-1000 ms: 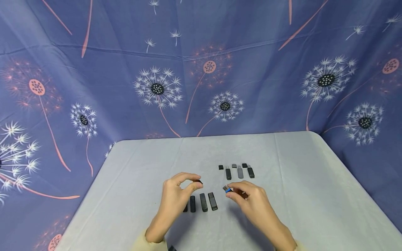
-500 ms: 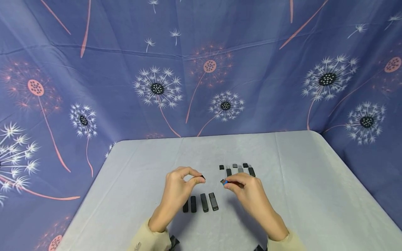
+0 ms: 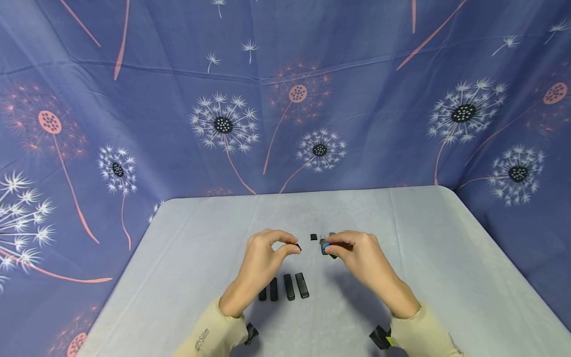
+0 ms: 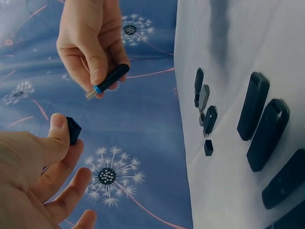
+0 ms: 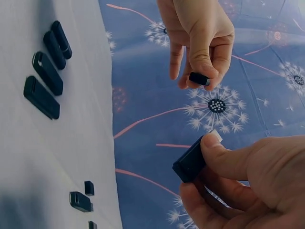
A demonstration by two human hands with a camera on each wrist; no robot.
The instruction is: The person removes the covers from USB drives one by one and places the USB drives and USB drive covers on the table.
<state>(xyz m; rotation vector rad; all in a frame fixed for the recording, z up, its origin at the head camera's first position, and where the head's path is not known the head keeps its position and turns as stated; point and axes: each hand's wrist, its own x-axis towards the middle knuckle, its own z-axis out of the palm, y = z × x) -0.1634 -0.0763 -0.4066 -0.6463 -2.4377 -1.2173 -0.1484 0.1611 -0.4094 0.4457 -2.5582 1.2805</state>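
Between thumb and index finger, my left hand [image 3: 263,260] pinches a small black cap [image 4: 74,131]. My right hand [image 3: 368,258] holds a black USB stick [image 4: 112,78] with a blue band, its metal plug bare and turned toward the left hand. Cap and stick are apart, both held above the table. Nearer me lie several dark capped USB sticks [image 3: 289,287] in a row, one partly behind the left hand. Beyond the hands, a loose black cap [image 3: 314,237] lies beside uncapped sticks; in the head view my right hand hides most of these.
A pale cloth covers the table [image 3: 214,228], which has rounded far corners. Behind it hangs a blue curtain [image 3: 374,148] with a dandelion print. The left wrist view shows the far row's uncapped sticks, including a grey stick [image 4: 204,97].
Both hands have moved forward over the table, the left also rightward, each keeping its piece. My right hand now covers part of the far row in the head view.
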